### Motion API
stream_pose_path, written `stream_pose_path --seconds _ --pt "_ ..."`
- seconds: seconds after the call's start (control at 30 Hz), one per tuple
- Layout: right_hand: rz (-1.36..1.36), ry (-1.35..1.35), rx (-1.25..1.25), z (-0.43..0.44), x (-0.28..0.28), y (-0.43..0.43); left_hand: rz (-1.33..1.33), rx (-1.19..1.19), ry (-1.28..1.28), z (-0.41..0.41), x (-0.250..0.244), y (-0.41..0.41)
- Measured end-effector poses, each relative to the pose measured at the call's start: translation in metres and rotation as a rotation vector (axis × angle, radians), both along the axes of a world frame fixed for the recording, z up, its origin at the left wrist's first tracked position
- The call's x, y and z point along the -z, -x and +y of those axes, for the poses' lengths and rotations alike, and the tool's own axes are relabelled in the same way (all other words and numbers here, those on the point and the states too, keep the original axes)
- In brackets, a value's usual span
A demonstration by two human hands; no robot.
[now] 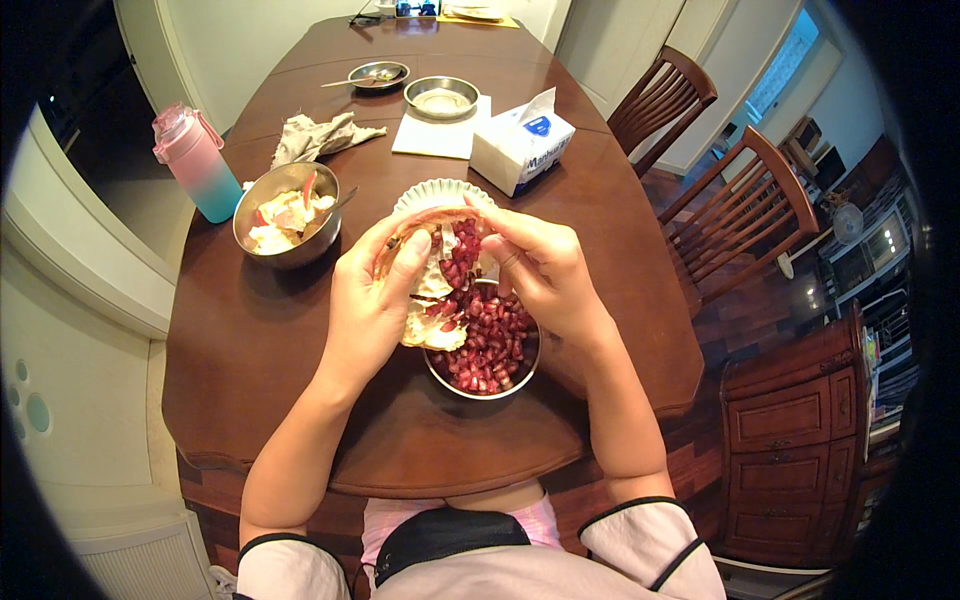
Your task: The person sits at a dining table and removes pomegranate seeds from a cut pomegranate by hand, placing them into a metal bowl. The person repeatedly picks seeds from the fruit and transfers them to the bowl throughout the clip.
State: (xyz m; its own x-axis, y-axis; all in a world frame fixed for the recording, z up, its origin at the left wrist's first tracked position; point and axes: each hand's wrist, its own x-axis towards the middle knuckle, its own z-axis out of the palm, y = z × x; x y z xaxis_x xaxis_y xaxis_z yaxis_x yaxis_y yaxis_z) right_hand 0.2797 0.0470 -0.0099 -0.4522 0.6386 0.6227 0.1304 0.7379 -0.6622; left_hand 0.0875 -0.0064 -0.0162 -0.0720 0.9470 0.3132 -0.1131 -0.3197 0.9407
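My left hand (379, 292) grips a piece of pomegranate (431, 281) from the left, thumb across its pale inner membrane. On the piece's right side, my right hand (544, 262) has its fingers on the rind's upper edge, with the thumb beside the red seeds. Beneath both hands stands a round metal bowl (517, 388) holding many loose pomegranate seeds (491, 345). The piece overhangs the bowl's left rim. A white fluted dish (442, 192) lies just beyond the hands, partly hidden by them.
Left on the wooden table (292, 360) are a metal bowl of peel (289, 251), a pink-and-teal bottle (199, 165) and a crumpled cloth (322, 137). Farther back stand a tissue pack (517, 154), a metal dish (442, 97) on white paper (420, 139), and another dish with a spoon (379, 76).
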Motion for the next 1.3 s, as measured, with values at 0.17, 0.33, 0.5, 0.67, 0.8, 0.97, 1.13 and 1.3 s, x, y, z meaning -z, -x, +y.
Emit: stream_pose_path --seconds 0.17,0.33,0.5,0.67,0.8,0.97,1.13,1.3 --pt "0.062 0.198 -0.067 -0.001 -0.001 -0.003 0.035 -0.013 -0.003 -0.002 -0.002 0.001" --pt "0.209 0.297 -0.036 -0.003 0.0 0.011 0.037 -0.04 -0.032 -0.002 -0.002 -0.001" --pt "0.169 0.574 -0.12 -0.005 -0.014 0.0 0.085 -0.062 -0.062 -0.001 -0.001 0.0" --pt "0.14 0.625 -0.18 -0.004 -0.015 -0.004 0.075 -0.056 -0.053 0.0 -0.001 0.0" --pt "0.12 0.509 -0.233 0.0 -0.012 -0.005 0.062 -0.057 -0.053 0.0 0.0 0.001" --pt "0.131 0.526 -0.225 -0.002 -0.017 -0.006 0.061 -0.062 -0.047 0.0 0.001 0.001" --pt "0.227 0.625 -0.149 -0.008 -0.017 0.004 0.059 -0.061 -0.063 0.001 0.001 0.0" --pt "0.189 0.671 -0.156 -0.005 -0.018 0.0 0.064 -0.076 -0.057 0.0 0.001 0.0"
